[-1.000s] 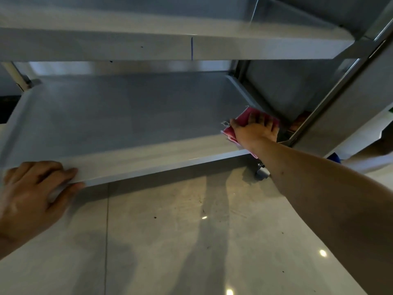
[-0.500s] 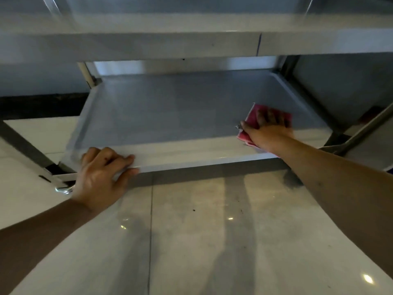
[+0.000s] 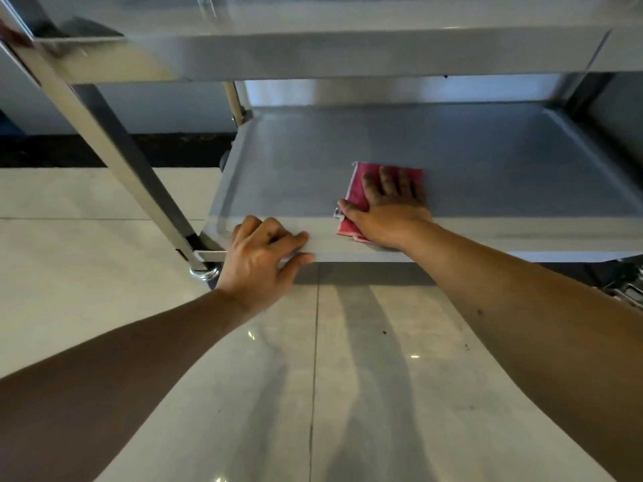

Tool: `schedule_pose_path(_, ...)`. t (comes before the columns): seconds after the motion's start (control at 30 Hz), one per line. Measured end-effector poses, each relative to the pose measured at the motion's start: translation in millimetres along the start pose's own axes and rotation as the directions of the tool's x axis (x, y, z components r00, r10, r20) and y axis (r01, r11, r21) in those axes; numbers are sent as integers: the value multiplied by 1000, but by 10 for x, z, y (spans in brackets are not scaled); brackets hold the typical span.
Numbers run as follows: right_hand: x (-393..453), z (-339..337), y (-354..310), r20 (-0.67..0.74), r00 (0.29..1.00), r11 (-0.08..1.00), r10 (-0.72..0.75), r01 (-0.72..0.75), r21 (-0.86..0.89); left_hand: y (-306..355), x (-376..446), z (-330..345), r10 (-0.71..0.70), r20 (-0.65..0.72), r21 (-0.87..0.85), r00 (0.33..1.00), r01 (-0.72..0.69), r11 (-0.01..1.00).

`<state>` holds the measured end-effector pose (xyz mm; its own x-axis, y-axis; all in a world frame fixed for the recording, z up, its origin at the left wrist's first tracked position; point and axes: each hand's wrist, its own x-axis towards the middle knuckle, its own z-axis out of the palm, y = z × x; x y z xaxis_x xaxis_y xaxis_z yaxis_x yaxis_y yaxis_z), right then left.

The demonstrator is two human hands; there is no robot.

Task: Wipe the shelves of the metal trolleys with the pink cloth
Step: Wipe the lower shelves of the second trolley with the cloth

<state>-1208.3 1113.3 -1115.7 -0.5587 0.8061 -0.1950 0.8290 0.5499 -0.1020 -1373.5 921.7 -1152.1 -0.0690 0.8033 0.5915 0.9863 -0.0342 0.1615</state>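
The metal trolley's bottom shelf (image 3: pixel 487 161) is a grey steel tray with a raised rim. A folded pink cloth (image 3: pixel 358 189) lies on it near the front edge, left of the middle. My right hand (image 3: pixel 389 207) presses flat on the cloth with straight, spread fingers and the thumb at its left edge. My left hand (image 3: pixel 264 252) grips the shelf's front rim near the left corner, fingers curled over the lip and thumb under it. The shelf above (image 3: pixel 348 53) overhangs the view.
A slanted steel leg (image 3: pixel 114 147) runs down to a castor (image 3: pixel 203 273) at the shelf's front left corner. Another castor (image 3: pixel 622 287) shows at the right. Glossy pale floor tiles (image 3: pixel 313 377) lie below, with a dark skirting strip behind on the left.
My right hand has slid the cloth leftward along the shelf from its right corner. My left hand kept its grip on the front rim while my view shifted left.
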Motion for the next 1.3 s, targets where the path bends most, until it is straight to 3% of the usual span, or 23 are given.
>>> schedule_pose_path(0.2,38,48,-421,10,993,993,-118,117,16,-59,-35,-122,33,-21,-41,999,-34,999)
schedule_pose_path(0.33,38,80,-897,24,961,961,-276,277,-20,-114,-68,-164,-48,-41,-127,998,43,991)
schedule_pose_path(0.53,-62,79,-1378,-21,876,876,-482,481,-37,-278,-95,-264,-70,-111,-15,991,69,997)
schedule_pose_path(0.6,-196,108,-1405,-125,871,875,-475,483,39,-303,-174,-354,-85,-102,2,991,86,996)
schedule_pose_path(0.67,-415,129,-1399,-233,900,894,-368,412,178,-255,-264,-473,-130,-69,4,989,131,991)
schedule_pose_path(0.77,-790,106,-1405,-206,950,877,-236,300,375,-14,-297,-688,-295,104,1,950,297,955)
schedule_pose_path(0.83,-1027,-50,-1415,-100,988,736,-118,154,659,193,-210,-871,-382,202,-15,902,393,919)
schedule_pose_path(0.9,-1285,-305,-1402,62,998,457,-18,-46,888,381,-67,-1129,-438,267,-44,859,464,885)
schedule_pose_path(1.03,-1811,-913,-1315,412,910,-14,-51,-413,911,692,226,-1750,-514,372,-64,772,574,816)
schedule_pose_path(1.07,-1944,-1129,-1272,475,879,-84,-53,-478,875,784,319,-1947,-519,408,-61,751,590,805)
schedule_pose_path(1.3,-2855,-2750,-1106,602,799,-197,-12,-592,782,1486,1190,-3464,-341,652,-93,677,518,850)
